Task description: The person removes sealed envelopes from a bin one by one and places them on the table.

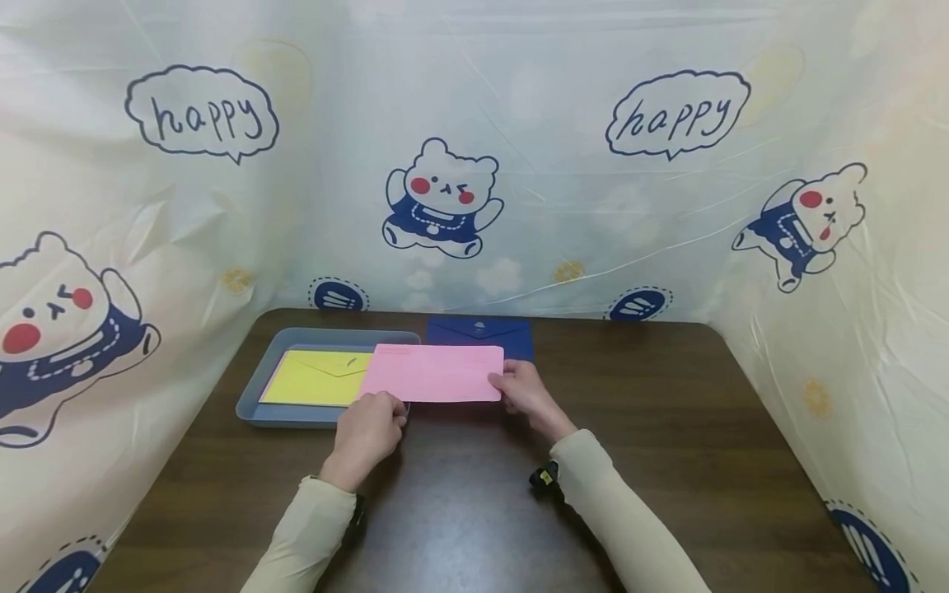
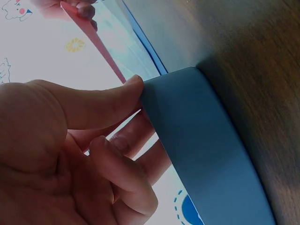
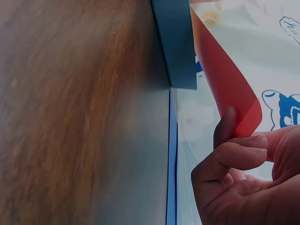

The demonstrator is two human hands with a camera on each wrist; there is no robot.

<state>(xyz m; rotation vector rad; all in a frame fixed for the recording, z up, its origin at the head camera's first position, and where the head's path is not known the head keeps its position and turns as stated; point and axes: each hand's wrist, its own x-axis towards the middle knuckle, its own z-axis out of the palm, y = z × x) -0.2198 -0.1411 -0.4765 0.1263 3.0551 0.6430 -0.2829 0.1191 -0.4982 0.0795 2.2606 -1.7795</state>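
Observation:
A pink envelope point(image 1: 437, 373), its plain side up, spans both hands above the tray's right end and a blue envelope point(image 1: 482, 328). My right hand point(image 1: 528, 389) pinches its right end between thumb and fingers. At its lower left corner, my left hand point(image 1: 369, 428) pinches the edge; in the left wrist view the thumb tip lies right by the tray's corner. The blue-grey tray point(image 1: 296, 418) holds a yellow envelope point(image 1: 307, 379), with a thin pink edge showing under its left side. In the right wrist view the pink envelope point(image 3: 229, 79) slants over the tray wall.
The dark wooden table point(image 1: 667, 412) carries the tray at back left and the blue envelope beside it, near the far edge. A printed cloth curtain point(image 1: 556, 107) with cartoon bears stands around the back and sides. A small black device point(image 1: 544, 476) sits at the right cuff.

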